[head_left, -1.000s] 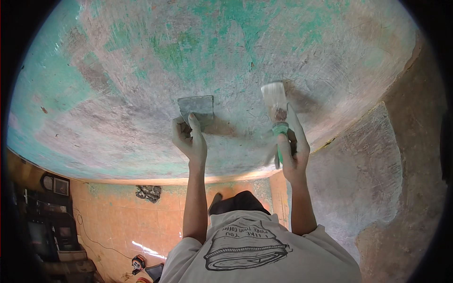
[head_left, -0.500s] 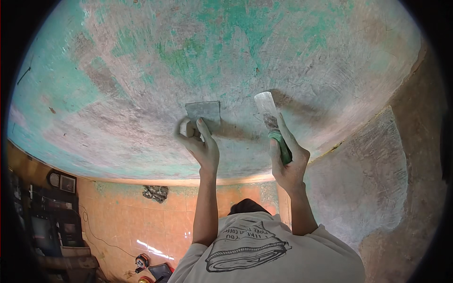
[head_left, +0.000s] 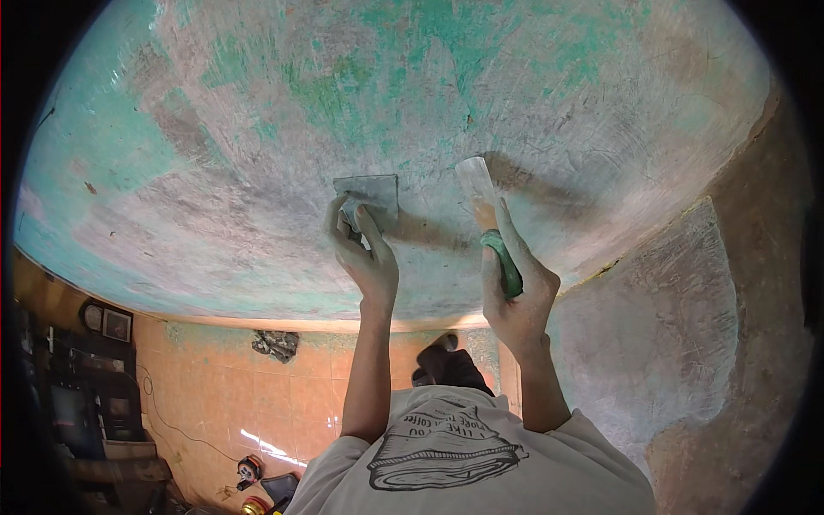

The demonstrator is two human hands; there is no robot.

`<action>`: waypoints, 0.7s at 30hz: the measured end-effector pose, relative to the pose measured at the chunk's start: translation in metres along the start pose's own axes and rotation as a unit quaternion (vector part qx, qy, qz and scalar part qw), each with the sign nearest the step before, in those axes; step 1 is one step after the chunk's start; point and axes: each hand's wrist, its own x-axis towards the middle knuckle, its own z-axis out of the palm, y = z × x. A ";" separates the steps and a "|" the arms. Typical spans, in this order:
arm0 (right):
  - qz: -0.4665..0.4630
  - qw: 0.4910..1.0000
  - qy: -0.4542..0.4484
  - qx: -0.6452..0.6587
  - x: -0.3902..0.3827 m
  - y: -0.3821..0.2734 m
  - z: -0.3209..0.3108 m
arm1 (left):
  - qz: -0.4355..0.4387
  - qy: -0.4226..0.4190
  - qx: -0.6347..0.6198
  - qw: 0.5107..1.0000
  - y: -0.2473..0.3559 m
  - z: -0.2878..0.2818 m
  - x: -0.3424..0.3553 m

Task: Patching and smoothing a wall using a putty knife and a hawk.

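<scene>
**Hands and blades at the green wall**

Wall surface (head_left: 257,112) fills most of the head view: curved by the lens, patchy green paint worn through to grey and pinkish plaster, with fine scratch marks across it.

1. Left hand (head_left: 367,257) is raised against the wall. Its fingers are pressed onto the lower edge of a flat grey rectangular scraper blade (head_left: 371,190), pinching it between thumb and fingertips. The blade lies flat against the wall, just above the hand, near the centre of the view.

2. Right hand (head_left: 515,292) is closed around the green handle (head_left: 502,262) of a putty knife. The index finger is stretched up along the tool toward its pale blade (head_left: 475,178). The pale blade touches the wall, tilted slightly left, just beside the grey blade but apart from it. A dark shadow falls on the wall to the right of it.

3. Both forearms rise from a light T-shirt (head_left: 463,455) with a dark printed graphic at the lower edge.

4. Right of the hands, an unpainted grey-brown plaster area (head_left: 678,326) adjoins the green surface.

5. Below the wall, an orange tiled floor (head_left: 257,395) shows a crumpled cloth (head_left: 275,343), a thin cable and small tools near the lower edge. Dark furniture (head_left: 77,386) stands at the left.
</scene>
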 end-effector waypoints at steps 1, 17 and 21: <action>-0.007 1.000 0.004 -0.002 0.000 0.001 0.000 | -0.001 0.000 0.002 1.000 0.001 -0.001 -0.001; -0.010 1.000 -0.014 0.002 -0.001 0.010 -0.001 | -0.005 0.000 0.018 1.000 -0.001 -0.001 -0.001; -0.026 1.000 -0.005 0.000 -0.003 0.013 -0.003 | -0.018 -0.007 0.010 1.000 0.000 -0.002 -0.002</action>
